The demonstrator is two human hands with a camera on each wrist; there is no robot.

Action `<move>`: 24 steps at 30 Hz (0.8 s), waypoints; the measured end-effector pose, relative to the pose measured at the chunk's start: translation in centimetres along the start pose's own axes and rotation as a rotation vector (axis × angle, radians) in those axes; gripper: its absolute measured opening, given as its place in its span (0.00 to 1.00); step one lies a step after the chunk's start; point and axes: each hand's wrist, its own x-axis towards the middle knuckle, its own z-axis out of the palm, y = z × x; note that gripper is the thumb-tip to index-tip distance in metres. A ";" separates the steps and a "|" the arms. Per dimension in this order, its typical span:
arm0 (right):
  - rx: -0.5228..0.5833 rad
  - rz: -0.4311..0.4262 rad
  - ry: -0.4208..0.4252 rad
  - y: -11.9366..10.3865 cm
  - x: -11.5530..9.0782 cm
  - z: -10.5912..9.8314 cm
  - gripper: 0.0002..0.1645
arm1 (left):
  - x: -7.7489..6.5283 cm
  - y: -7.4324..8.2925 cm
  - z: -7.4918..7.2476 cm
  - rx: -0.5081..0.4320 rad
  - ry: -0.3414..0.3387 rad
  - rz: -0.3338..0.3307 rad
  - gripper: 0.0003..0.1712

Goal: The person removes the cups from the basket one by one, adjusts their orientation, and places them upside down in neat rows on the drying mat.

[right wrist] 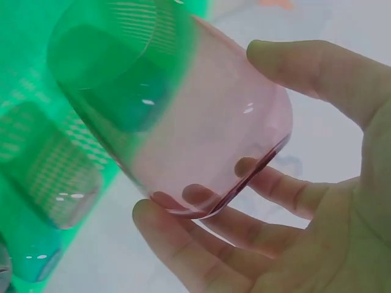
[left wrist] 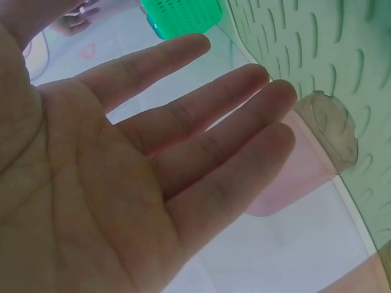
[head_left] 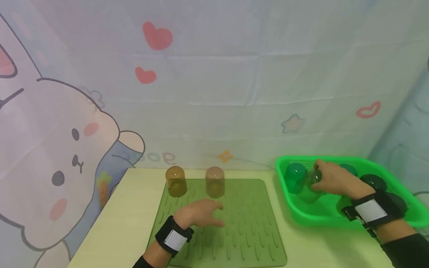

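In the right wrist view a clear pinkish glass [right wrist: 208, 116] is gripped near its base by my right hand [right wrist: 317, 226], thumb on one side and fingers on the other. The head view has that right hand [head_left: 336, 180] over the green basket [head_left: 321, 222], the glass [head_left: 310, 191] tilted inside its walls. My left hand [head_left: 201, 213] hovers above the green ribbed mat [head_left: 248, 230], fingers extended and holding nothing. Beyond it, an amber glass [head_left: 176, 182] and a pink glass [head_left: 215, 182] stand upside down on the mat's far part.
Inside the basket, a teal glass [head_left: 295, 176] sits at the left, and dark glasses [head_left: 373, 182] lie to the right. A pale table [head_left: 110, 223] carries mat and basket. Behind them hangs a printed curtain [head_left: 218, 93] with a rabbit and hearts.
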 end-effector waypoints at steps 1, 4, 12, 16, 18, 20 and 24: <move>0.006 -0.002 0.013 -0.5 -0.3 -0.3 0.38 | 0.0 0.0 0.0 0.001 -0.001 0.004 0.31; 0.024 -0.001 0.048 -1.6 -0.9 -1.2 0.38 | 0.1 0.0 0.0 -0.002 -0.006 0.010 0.31; 0.130 -0.025 0.107 -4.2 -2.2 -1.3 0.40 | 0.3 0.1 0.1 -0.017 -0.015 0.019 0.31; 0.184 -0.036 0.104 -5.3 -2.5 -0.8 0.40 | 0.5 0.1 0.3 -0.013 -0.017 0.024 0.31; 0.208 -0.043 0.098 -5.8 -2.5 -0.5 0.40 | 0.6 0.1 0.3 -0.006 -0.012 0.032 0.32; 0.227 -0.046 0.093 -6.3 -2.5 0.0 0.39 | 0.8 0.1 0.4 0.009 0.000 0.047 0.32; 0.269 -0.051 0.086 -7.1 -2.3 1.2 0.38 | 1.2 0.2 0.3 0.039 0.032 0.064 0.32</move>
